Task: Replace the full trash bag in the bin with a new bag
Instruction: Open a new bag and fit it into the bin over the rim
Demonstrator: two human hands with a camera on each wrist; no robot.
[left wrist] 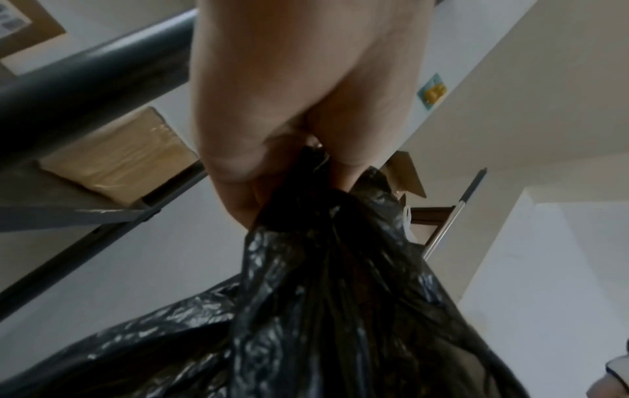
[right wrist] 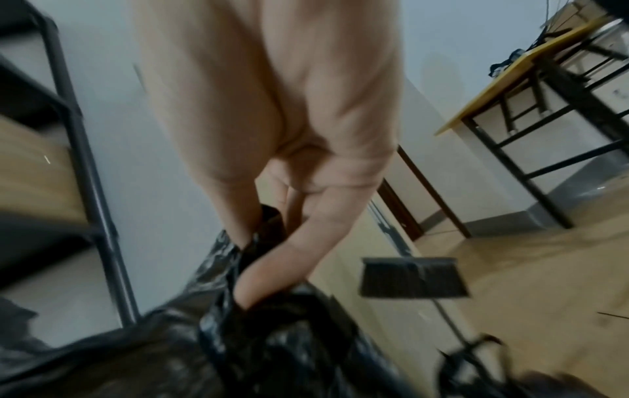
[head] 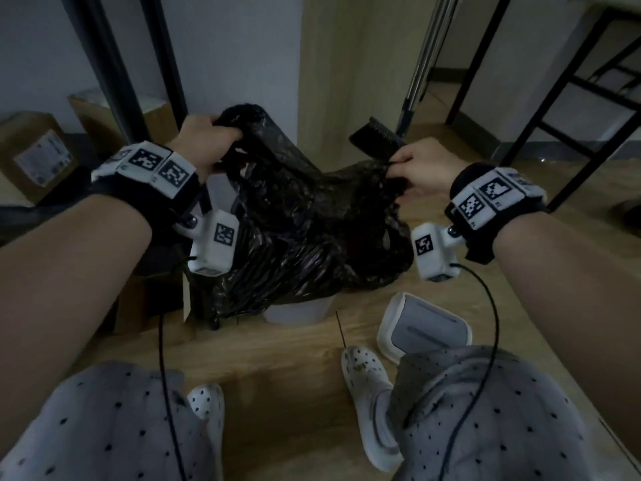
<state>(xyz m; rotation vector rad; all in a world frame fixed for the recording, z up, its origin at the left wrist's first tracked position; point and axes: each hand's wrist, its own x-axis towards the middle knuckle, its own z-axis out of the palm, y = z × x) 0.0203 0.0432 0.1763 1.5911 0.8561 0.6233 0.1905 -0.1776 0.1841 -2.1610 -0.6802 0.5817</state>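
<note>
Bag: black trash bag [head: 305, 230], over the white bin [head: 295, 310]
Left hand [head: 204, 140]: fingers clenched on bunched rim
Right hand [head: 425, 171]: pinching opposite rim (view blurred)
Handling: soft, slippery, tearable; probably weighty, so grip gathered plastic

Glossy black trash bag [head: 305, 230], pale translucent bin [head: 298, 308], white-and-grey lid [head: 425, 328], warm wood-grain floor [head: 277, 359], white perforated clogs [head: 360, 373], grey trousers [head: 104, 428] with black dots, black-and-white square-patterned wrist markers [head: 485, 196], brown cardboard boxes [head: 31, 151] far left.
</note>
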